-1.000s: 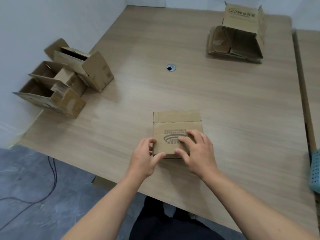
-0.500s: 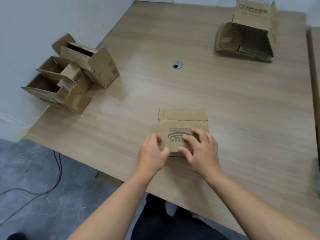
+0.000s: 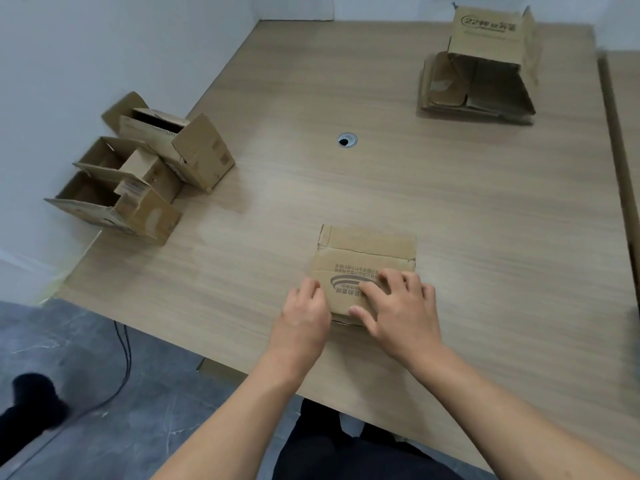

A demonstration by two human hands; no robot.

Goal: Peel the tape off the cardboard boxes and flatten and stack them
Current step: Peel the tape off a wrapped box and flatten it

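The flattened box (image 3: 367, 252) lies flat on the table (image 3: 485, 220), close to the near edge and directly ahead of the person. Its outline reads as nearly square. The crease lines run left to right, and one flap extends away from the person.

The right hand (image 3: 403, 311) rests on the near right portion of the box, fingers spread and fairly straight, pressing the printed panel down. The left hand (image 3: 304, 308) sits at the near left edge with fingers curled against the cardboard. It cannot be determined whether this hand pinches the edge, a tape end, or nothing.

The stack of flattened boxes (image 3: 474, 98) lies at the far right of the table, well apart from the hands, with an open box (image 3: 490, 32) standing on top. The unflattened boxes (image 3: 145, 174) lie at the far left against the wall.

Judgement: both hands are in contact with the work, so neither is nearer to it. The stack lies forward and to the right. The right hand is therefore the nearer one for the transfer, provided no tape remains under the left hand.
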